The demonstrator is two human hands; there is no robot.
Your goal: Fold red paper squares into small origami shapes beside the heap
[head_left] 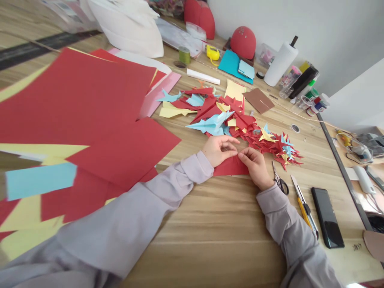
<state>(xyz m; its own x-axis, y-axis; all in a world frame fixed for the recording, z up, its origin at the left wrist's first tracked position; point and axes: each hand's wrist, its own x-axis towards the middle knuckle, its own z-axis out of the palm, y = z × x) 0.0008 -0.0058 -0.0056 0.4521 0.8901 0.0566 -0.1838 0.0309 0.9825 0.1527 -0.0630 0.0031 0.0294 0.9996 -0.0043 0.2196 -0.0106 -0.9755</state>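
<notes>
A piece of red paper (231, 167) lies on the wooden table between my hands, its upper part partly hidden by my fingers. My left hand (218, 150) rests on its upper left, thumb and fingers closed on the sheet. From the right, my right hand (255, 165) pinches its upper edge between thumb and index finger, close to the left thumb. Just beyond my hands spreads a pile of folded red, blue and yellow paper pieces (210, 108), with a light blue paper plane (211, 123) on top.
Large red sheets (90, 108) cover the left side. Scissors (280, 182), a yellow cutter (305, 212) and a black phone (327, 218) lie to the right. Bottles, a white cylinder (281, 62) and a yellow tape measure (213, 53) stand at the back.
</notes>
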